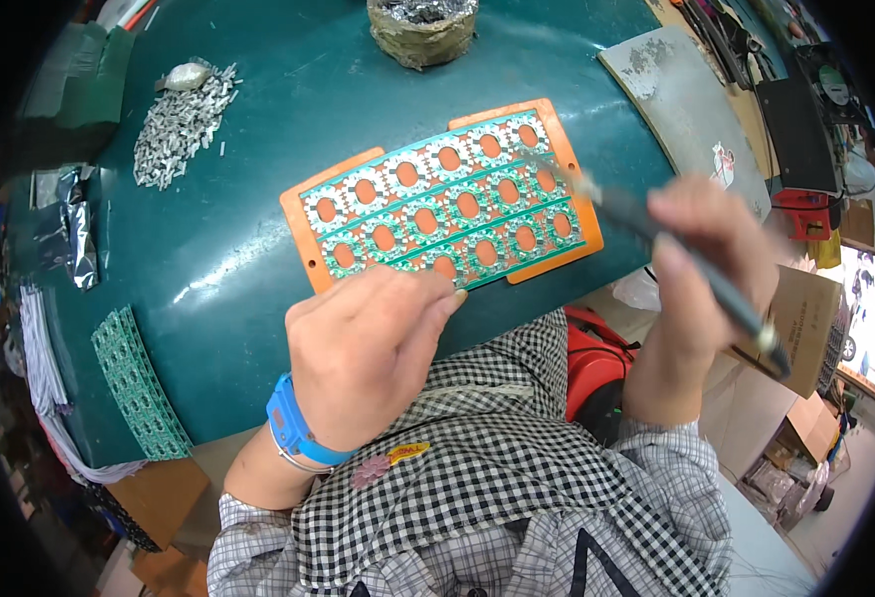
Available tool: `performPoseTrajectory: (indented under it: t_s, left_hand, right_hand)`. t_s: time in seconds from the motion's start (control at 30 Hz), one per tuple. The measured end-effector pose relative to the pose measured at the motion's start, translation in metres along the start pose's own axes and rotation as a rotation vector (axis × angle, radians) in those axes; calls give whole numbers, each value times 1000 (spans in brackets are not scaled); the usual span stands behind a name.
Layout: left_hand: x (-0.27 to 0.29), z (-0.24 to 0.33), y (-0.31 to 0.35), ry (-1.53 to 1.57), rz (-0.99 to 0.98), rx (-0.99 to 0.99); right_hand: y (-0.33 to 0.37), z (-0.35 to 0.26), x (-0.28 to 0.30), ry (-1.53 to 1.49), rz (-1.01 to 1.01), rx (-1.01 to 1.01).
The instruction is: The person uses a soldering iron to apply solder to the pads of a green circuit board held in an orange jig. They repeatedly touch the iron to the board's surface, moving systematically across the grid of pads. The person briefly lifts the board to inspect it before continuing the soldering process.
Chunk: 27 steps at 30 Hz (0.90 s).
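Observation:
A green circuit board panel [462,236], with rows of round cutouts, lies in an orange holder [555,263] on the green table. My right hand [706,264] is closed around the dark handle of a soldering iron [628,213]. The iron's metal tip reaches over the upper right part of the panel; whether it touches cannot be told. My left hand [363,323], with a blue watch [293,423] at its wrist, is closed over the panel's near edge. Its fingertips are pinched together, and what they hold is hidden.
A heap of small pale parts [174,139] lies far left. At the back stands a round tub [422,38]. Another green board panel [139,383] and bundled white wires [41,348] lie at the left edge. A grey plate [681,109] and cardboard box [800,333] are on the right.

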<state>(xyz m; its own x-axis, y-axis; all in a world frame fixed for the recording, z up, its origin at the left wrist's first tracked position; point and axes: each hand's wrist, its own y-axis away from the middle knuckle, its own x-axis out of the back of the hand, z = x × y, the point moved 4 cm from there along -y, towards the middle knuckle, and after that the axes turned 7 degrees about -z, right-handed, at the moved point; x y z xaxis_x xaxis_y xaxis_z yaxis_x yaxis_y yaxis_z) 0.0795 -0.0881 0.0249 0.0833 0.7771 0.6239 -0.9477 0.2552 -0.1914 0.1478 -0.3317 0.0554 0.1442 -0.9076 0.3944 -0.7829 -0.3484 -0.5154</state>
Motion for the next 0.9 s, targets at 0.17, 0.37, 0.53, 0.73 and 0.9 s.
performPoseTrajectory:
  t_s: [0.17,0.37,0.53,0.73,0.9]
  left_hand:
    - [-12,0,-6,-114,-5,-21]
    - [-20,-1,-11,-151,0,-17]
    - [-25,-3,-15,-138,-15,-11]
    - [-26,-2,-17,-132,-7,-10]
    - [-26,-2,-17,-158,-21,-10]
  right_hand:
    - [50,-8,0,-76,-54,-86]
    - [57,2,-10,-1,-106,-153]
    - [58,11,-13,-27,-102,-124]
    - [60,12,-12,-38,-105,-139]
    - [59,13,-12,-43,-116,-120]
